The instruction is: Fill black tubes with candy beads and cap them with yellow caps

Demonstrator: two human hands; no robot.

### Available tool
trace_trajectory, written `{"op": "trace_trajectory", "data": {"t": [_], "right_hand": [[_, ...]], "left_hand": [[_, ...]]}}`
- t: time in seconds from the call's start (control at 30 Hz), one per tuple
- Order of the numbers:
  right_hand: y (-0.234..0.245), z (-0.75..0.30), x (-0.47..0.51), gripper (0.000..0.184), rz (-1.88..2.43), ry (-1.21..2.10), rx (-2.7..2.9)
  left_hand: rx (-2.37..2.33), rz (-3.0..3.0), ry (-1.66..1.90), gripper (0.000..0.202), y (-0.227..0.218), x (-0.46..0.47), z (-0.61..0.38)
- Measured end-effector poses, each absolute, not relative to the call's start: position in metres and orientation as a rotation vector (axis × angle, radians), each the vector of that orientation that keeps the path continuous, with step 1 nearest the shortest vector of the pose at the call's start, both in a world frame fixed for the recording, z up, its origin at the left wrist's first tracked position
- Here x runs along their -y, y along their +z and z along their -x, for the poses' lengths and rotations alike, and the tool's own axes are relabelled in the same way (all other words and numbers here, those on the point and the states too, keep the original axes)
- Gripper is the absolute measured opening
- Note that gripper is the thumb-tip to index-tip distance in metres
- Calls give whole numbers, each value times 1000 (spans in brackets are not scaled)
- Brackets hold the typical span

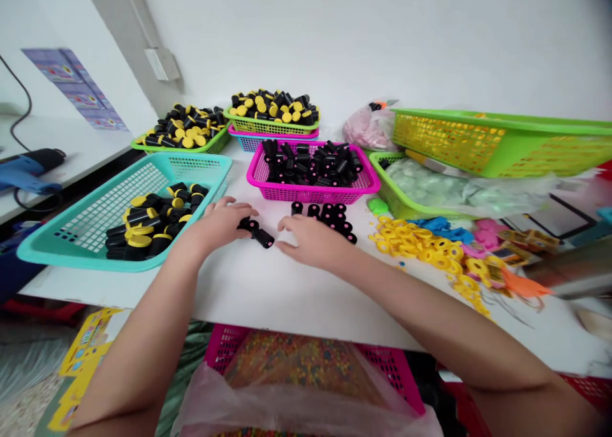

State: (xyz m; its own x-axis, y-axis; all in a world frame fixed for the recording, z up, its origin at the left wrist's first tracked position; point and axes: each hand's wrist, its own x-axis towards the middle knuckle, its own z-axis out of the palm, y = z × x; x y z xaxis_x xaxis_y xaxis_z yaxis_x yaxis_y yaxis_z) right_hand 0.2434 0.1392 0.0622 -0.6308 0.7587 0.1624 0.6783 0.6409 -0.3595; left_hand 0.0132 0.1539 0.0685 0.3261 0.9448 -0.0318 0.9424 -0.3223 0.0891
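Note:
On the white tabletop, my left hand (222,223) curves beside a few small black cylinders (262,237) with pink centres on their ends, its fingers apart and touching or almost touching the nearest ones. Across a small gap, my right hand (313,241) has its thumb and fingers apart and holds nothing that I can see. Behind the right hand stands a cluster of the same black cylinders (329,214), partly hidden by it. More of them fill a magenta basket (313,193). Yellow-capped black cylinders (148,223) lie in a turquoise basket (71,258) at left.
Green baskets (275,128) of yellow-capped cylinders stand at the back. Yellow rings (425,243) and blue scraps (440,229) lie at right, near stacked green baskets (521,147). A blue heat gun (29,169) is far left. Below the table edge, a magenta crate (401,376) holds bagged coloured beads.

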Motion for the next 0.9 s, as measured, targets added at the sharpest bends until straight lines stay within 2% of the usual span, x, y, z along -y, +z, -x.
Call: {"op": "trace_trajectory", "data": {"t": [0.1,0.2,0.3,0.4,0.47,0.53,0.73,0.9], "right_hand": [[41,-207,-136,34,1274,408,2581],[31,-191,-135,31,1291,372,2560],[41,-206,-134,28,1261,375,2539],[61,-238,-138,24,1269,355,2412],[71,-259,-143,28,1334,316,2349],[73,-272,-149,32,1402,284,2365],[47,-279,-157,16,1435,-85,2536],[40,-277,-157,23,1473,-200,2489]], "left_hand": [[-1795,-2509,-49,34,61,-156,-19],[-1855,-2499,-46,33,62,-151,-24],[-1822,-2511,11,39,66,-144,-28],[-1669,-2550,96,31,63,-141,-42],[-1591,-2508,138,24,58,-142,-57],[-1570,-2426,181,25,53,-146,-72],[-1637,-2353,287,36,39,-152,-100],[-1711,-2339,339,37,30,-149,-109]]}}
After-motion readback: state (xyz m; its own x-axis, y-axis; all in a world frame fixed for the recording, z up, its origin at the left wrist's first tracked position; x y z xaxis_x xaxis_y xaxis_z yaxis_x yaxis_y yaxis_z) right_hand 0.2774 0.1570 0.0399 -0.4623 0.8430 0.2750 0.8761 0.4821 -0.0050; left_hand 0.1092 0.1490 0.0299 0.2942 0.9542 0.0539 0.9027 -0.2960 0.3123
